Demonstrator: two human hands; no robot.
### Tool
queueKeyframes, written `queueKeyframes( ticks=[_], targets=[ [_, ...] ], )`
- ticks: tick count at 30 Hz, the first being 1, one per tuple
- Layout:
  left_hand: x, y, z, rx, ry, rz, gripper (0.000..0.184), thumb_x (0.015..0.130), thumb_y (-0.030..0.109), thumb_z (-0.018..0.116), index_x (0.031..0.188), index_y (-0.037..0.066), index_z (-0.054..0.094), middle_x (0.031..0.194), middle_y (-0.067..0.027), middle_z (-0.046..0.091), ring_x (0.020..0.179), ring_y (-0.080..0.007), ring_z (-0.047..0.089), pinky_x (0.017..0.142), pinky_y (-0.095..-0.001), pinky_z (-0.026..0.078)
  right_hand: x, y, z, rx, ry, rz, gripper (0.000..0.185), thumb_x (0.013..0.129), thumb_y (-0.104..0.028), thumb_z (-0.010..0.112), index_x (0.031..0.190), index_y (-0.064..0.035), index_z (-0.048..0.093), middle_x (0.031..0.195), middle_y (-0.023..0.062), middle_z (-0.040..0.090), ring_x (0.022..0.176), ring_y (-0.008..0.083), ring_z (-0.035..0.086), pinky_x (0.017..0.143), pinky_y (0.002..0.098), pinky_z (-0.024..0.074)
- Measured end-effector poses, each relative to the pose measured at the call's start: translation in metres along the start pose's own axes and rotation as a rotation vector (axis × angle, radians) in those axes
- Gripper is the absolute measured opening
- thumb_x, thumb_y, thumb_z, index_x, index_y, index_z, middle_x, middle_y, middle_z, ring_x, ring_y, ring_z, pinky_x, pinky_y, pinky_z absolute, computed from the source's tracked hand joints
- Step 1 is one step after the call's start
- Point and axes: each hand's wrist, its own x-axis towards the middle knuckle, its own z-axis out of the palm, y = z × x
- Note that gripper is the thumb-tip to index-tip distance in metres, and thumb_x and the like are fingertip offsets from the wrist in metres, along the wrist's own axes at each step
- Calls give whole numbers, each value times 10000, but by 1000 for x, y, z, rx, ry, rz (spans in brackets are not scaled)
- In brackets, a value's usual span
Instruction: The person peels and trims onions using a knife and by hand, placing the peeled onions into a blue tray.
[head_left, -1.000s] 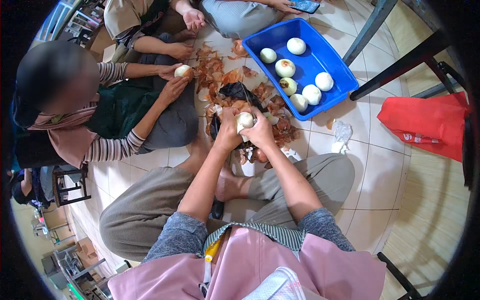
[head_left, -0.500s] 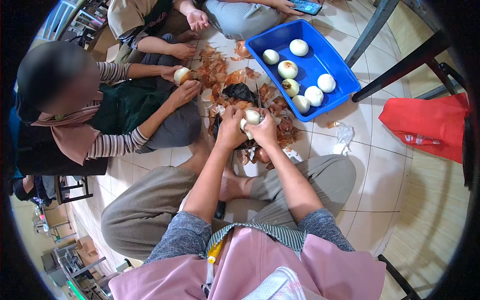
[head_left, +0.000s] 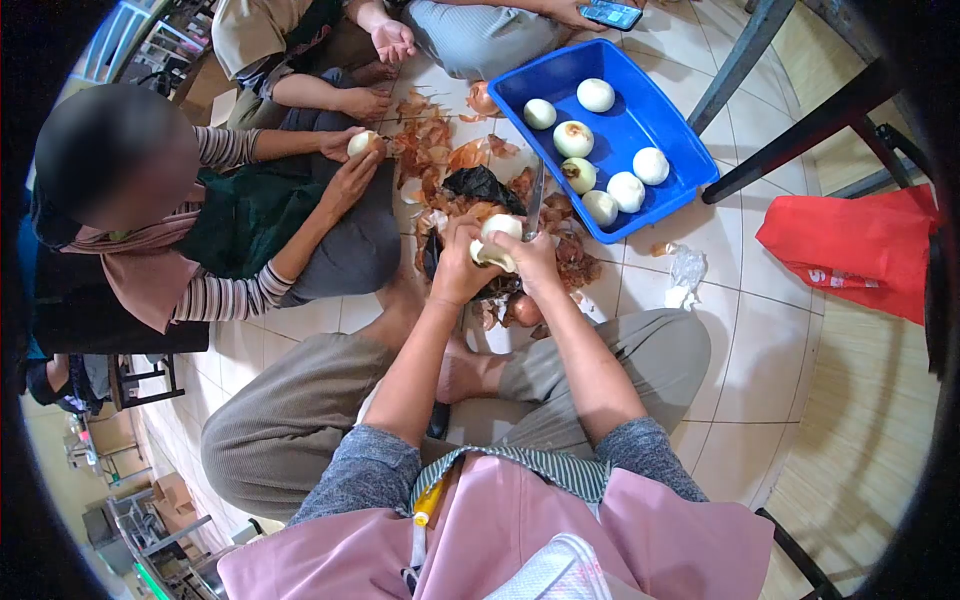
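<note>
A pale onion (head_left: 502, 228) is between my hands, with a layer of its skin hanging loose below it. My left hand (head_left: 460, 268) is closed round the onion's left side. In my right hand (head_left: 530, 262) is a knife (head_left: 537, 195), its blade pointing up and away from me; the thumb of that hand presses on the onion. Under and beyond both hands lies a heap of brown onion skins (head_left: 425, 145) with a black plastic piece (head_left: 480, 185) in it. An unpeeled onion (head_left: 523, 310) sits at the near edge of the heap.
A blue tub (head_left: 632, 232) at the upper right holds several peeled onions. On the left a co-worker holds an onion (head_left: 362, 143). Other people sit at the top, one with a phone (head_left: 610, 14). A red bag (head_left: 850, 245) and dark table legs stand right; crumpled plastic (head_left: 688, 268) lies on the floor.
The knife blade has swung outward to the right, away from the onion. The loose layer hangs wider below the onion. The co-worker's hands and onion have shifted slightly.
</note>
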Motion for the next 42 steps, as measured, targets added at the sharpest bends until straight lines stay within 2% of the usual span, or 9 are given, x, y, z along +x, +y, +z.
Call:
queueKeyframes(
  ticks=[4, 10, 22, 25, 28, 34, 37, 41, 42],
  targets=[
    [1, 8, -3, 62, -21, -7, 541, 561, 117, 884, 952, 60, 515, 1106, -137, 547, 998, -359, 594, 819, -440, 526, -1, -7, -3, 105, 38, 157, 344, 738, -150, 834, 1007, 10, 690, 925, 86, 713, 788, 152, 685, 709, 289, 549],
    [3, 13, -3, 199, 58, 101, 509, 555, 198, 888, 930, 88, 562, 1079, -101, 628, 918, -324, 665, 732, -411, 566, -3, -10, -1, 218, 95, 196, 324, 755, -167, 825, 994, 5, 689, 930, 91, 708, 773, 156, 684, 685, 286, 544],
    [9, 20, -4, 171, 5, 55, 493, 553, 193, 872, 972, 106, 628, 1056, -97, 627, 941, -322, 652, 771, -404, 549, -4, -6, 4, 201, 135, 107, 281, 773, -153, 807, 970, 6, 685, 908, 75, 699, 763, 143, 671, 687, 282, 536],
    [4, 16, -2, 128, -23, 25, 457, 553, 170, 867, 935, 109, 625, 1027, -89, 618, 942, -329, 635, 778, -415, 537, -4, -3, 4, 195, 150, 126, 294, 768, -161, 812, 977, 6, 688, 915, 75, 701, 759, 143, 669, 684, 285, 535],
    [1, 13, -1, 153, -61, 165, 403, 564, 136, 852, 888, 106, 614, 1004, -87, 606, 946, -337, 610, 797, -425, 519, -3, -3, 3, 246, 180, 155, 315, 759, -175, 821, 977, 12, 690, 922, 80, 701, 757, 149, 668, 685, 289, 535],
    [-3, 12, 2, 109, -36, 168, 346, 585, 96, 829, 830, 76, 586, 975, -102, 598, 948, -340, 592, 806, -432, 507, -5, -8, 4, 315, 182, 121, 341, 759, -182, 821, 986, 32, 685, 938, 96, 699, 762, 163, 677, 666, 300, 546],
    [-7, 8, 3, 111, 12, 140, 329, 596, 87, 825, 801, 63, 569, 909, -108, 603, 919, -337, 601, 798, -424, 504, -3, -9, 4, 342, 167, 167, 355, 762, -191, 822, 999, 29, 676, 938, 100, 696, 766, 176, 686, 663, 307, 558],
    [-11, 12, 9, -64, 106, -107, 319, 684, 126, 852, 754, 51, 550, 805, -84, 631, 765, -299, 626, 734, -381, 502, -1, -12, 1, 438, 172, 182, 383, 770, -210, 820, 1026, 27, 661, 938, 99, 693, 757, 186, 688, 668, 308, 565],
    [-12, 10, 9, -23, 103, -72, 304, 685, 131, 851, 767, 52, 568, 807, -85, 633, 767, -299, 627, 730, -378, 503, 0, -12, 0, 464, 190, 201, 390, 772, -213, 819, 1034, 27, 658, 942, 97, 691, 765, 187, 687, 678, 309, 564]
  ],
)
